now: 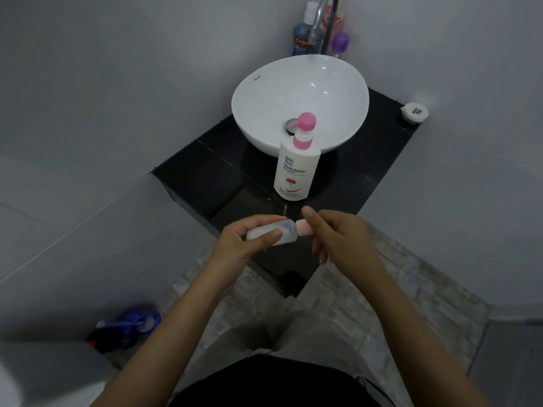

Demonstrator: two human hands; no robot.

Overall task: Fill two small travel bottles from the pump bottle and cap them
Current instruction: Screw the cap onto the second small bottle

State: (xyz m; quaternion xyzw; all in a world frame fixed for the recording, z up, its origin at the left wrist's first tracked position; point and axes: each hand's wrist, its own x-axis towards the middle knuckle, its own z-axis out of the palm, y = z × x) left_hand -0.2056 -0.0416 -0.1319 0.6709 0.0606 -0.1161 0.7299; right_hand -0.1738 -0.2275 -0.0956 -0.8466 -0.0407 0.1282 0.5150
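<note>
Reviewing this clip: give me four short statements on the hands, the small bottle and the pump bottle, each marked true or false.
1. The left hand holds the small travel bottle lying sideways. True.
2. The right hand presses the pump bottle. False: its fingers are at the small bottle's pink cap.
3. The pump bottle stands upright on the black counter. True.
4. The pump bottle stands inside the white basin. False: it stands in front of it.
</note>
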